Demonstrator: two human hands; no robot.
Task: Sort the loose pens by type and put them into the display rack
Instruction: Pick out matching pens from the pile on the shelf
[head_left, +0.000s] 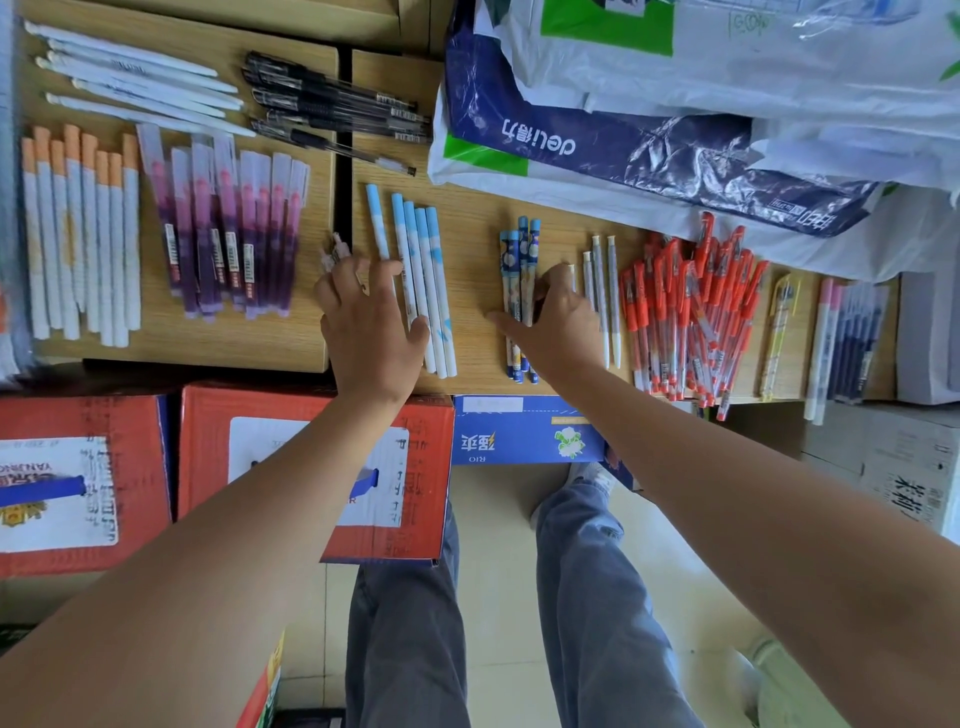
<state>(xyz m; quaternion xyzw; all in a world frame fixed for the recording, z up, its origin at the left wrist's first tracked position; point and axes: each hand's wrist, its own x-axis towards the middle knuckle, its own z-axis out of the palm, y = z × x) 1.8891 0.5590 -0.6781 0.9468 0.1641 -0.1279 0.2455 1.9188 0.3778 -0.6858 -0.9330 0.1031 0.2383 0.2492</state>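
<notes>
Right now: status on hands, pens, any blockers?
Left hand thumb on light-blue pens. Right hand over dark-blue patterned pens; both grips unclear. Plastic bags crowd tabletop behind.

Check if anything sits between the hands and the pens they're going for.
Nothing visible. The left hand lies on the light-blue pens and the right hand on the dark-blue patterned pens, both touching. No display rack shows in this view, so that leg can't be judged.

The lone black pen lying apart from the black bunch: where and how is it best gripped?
Pinch the black pen at mid-barrel from above, across its width. It lies flat and slanted on the tabletop, clear on its near side, with the black bunch close behind.
</notes>
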